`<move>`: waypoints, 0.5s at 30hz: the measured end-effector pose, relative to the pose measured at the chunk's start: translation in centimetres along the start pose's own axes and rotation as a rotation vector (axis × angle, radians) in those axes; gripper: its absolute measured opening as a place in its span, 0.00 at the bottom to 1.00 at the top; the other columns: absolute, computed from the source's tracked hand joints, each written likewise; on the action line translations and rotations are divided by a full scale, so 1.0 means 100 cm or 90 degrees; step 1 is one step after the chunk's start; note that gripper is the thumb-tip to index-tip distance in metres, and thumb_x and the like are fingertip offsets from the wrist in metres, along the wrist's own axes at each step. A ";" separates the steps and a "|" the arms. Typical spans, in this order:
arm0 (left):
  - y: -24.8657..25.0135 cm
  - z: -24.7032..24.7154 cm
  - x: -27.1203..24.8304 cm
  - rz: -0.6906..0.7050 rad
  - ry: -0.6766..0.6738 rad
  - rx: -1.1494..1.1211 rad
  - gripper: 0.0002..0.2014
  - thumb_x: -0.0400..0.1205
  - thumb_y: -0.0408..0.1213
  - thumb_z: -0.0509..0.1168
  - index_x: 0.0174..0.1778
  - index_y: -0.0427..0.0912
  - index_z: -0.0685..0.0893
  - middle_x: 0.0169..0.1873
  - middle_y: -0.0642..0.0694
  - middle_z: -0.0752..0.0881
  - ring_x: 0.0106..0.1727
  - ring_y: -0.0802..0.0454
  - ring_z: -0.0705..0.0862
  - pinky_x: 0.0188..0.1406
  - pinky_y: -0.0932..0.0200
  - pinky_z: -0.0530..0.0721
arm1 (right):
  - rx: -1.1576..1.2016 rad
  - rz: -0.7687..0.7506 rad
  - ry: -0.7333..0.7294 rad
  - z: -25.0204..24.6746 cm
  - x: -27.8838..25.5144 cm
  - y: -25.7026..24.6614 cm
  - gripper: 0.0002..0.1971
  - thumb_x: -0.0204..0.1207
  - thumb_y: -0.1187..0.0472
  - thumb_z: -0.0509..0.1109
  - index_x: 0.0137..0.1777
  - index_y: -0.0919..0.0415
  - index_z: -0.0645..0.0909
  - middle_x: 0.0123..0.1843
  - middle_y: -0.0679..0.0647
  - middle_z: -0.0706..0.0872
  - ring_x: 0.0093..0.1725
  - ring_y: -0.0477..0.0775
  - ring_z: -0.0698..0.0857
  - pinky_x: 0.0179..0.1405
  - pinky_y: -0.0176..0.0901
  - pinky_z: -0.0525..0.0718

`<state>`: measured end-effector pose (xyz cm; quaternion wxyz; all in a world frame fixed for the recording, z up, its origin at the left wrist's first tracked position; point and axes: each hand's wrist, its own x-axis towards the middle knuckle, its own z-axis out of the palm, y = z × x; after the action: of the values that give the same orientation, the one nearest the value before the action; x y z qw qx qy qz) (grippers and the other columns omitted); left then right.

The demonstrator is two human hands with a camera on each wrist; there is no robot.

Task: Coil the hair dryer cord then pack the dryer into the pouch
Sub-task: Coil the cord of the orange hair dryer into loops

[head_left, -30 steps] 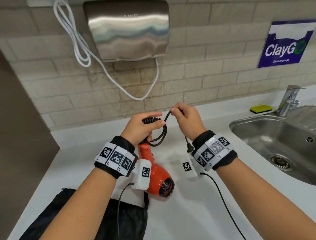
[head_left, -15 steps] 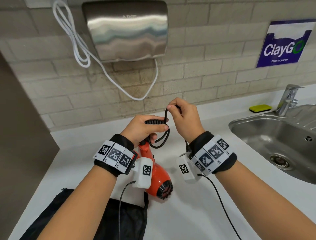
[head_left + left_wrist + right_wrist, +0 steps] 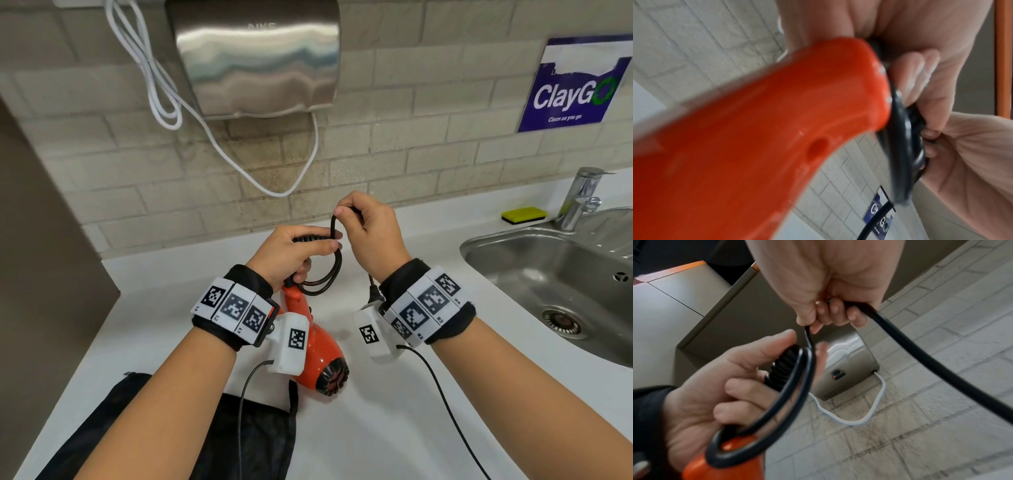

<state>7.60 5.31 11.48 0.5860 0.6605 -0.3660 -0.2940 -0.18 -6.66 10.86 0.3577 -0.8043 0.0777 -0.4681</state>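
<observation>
The glossy orange plastic hair dryer (image 3: 317,346) hangs above the white tabletop (image 3: 394,428), its long axis running from the handle end, up and away from me, down to the dark grilled barrel end (image 3: 331,377), which points toward me and slightly right. I see my left hand (image 3: 291,255) wrapped around the top of the handle, fingers curled over the ribbed black strain relief (image 3: 784,366) and pinning two loops of the black rubber power cord (image 3: 325,277) against it; the loops hang below the fist in a rough circle. My right hand (image 3: 368,228), just beside the left and a little higher, pinches the cord between thumb and curled fingers, and the strand arcs from that pinch down into the left fist. From the right hand's other side the cord drops past my wrist, where I can make out the plug (image 3: 373,291). The flat black fabric pouch (image 3: 178,435) lies on the tabletop near me, under my left forearm, its edge just beside the barrel end. To the right sits a stainless steel sink (image 3: 555,274).
</observation>
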 end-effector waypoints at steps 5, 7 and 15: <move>-0.003 0.001 0.002 -0.006 0.057 -0.034 0.04 0.77 0.32 0.68 0.45 0.42 0.85 0.39 0.47 0.86 0.14 0.60 0.61 0.12 0.70 0.62 | 0.051 0.067 -0.043 -0.001 -0.010 0.024 0.11 0.80 0.64 0.61 0.35 0.57 0.75 0.26 0.47 0.72 0.27 0.38 0.71 0.29 0.27 0.70; -0.005 0.000 0.004 0.005 0.090 -0.035 0.02 0.77 0.33 0.68 0.42 0.42 0.86 0.40 0.45 0.86 0.13 0.61 0.61 0.11 0.69 0.62 | 0.046 0.125 -0.112 -0.002 -0.016 0.038 0.09 0.80 0.65 0.60 0.38 0.59 0.74 0.29 0.47 0.74 0.31 0.46 0.73 0.31 0.28 0.70; -0.006 -0.001 0.005 0.023 0.150 -0.049 0.05 0.79 0.35 0.66 0.39 0.39 0.86 0.34 0.44 0.84 0.12 0.60 0.62 0.11 0.70 0.62 | -0.081 0.270 -0.442 0.004 -0.056 0.085 0.09 0.75 0.69 0.66 0.41 0.52 0.74 0.44 0.48 0.77 0.30 0.40 0.72 0.34 0.26 0.71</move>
<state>8.09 5.00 10.89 0.6554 0.6605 -0.2947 -0.2174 -1.20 -10.08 1.32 0.4005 -0.9013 0.1452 -0.0794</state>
